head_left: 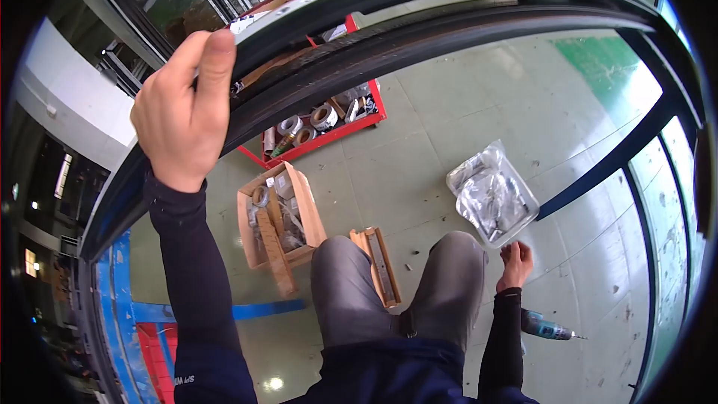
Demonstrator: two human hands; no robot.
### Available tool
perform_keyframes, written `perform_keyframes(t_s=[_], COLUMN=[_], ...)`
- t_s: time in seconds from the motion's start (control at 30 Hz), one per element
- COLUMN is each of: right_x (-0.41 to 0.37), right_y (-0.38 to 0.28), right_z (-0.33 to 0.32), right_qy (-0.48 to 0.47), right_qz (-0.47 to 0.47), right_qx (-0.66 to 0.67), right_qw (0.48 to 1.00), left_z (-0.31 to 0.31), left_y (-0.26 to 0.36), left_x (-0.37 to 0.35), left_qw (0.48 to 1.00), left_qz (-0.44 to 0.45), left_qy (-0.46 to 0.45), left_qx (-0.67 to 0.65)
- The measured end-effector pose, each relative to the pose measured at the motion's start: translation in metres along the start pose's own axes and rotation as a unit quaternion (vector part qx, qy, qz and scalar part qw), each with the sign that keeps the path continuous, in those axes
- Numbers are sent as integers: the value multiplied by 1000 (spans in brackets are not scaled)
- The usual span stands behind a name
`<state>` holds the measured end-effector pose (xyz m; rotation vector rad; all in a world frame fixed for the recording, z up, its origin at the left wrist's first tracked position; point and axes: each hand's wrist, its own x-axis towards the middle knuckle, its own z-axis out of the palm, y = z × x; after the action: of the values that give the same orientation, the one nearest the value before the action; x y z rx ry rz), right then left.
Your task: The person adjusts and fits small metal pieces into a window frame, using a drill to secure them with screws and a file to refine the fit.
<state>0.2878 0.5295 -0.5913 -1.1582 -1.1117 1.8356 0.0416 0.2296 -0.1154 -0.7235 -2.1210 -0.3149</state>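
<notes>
Left hand (183,108) grip wraps the frame rail (449,26).

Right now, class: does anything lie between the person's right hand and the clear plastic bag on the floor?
Nothing visible does. The right hand sits at the near edge of the plastic bag; the drill lies behind the hand.

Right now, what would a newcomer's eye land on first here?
First, the left hand gripping the dark metal frame that arcs across the top of the view. Lower right, the right hand hangs beside a clear plastic bag of metal parts on the pale floor; left of it sit an open cardboard box and a red tray of tape rolls.
</notes>
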Motion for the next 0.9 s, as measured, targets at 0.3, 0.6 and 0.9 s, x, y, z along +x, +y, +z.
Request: perform_keyframes(t_s=[0.3,0.6,0.9], right_x=[-126,-176,-177], right_y=[-255,-311,-283], right_z=[192,287,329], right_qy=[-399,-304,-128], right_qz=[-285,-661,-721], right_qx=[86,13,-30], right_qw=[867,686,680], left_z=[-17,6,20], left_y=[-7,-32,-14], left_x=[3,86,82], left_qw=[994,839,761], left_qz=[3,104,-32], left_qy=[-97,-436,-508], left_qx=[-41,-310,-402])
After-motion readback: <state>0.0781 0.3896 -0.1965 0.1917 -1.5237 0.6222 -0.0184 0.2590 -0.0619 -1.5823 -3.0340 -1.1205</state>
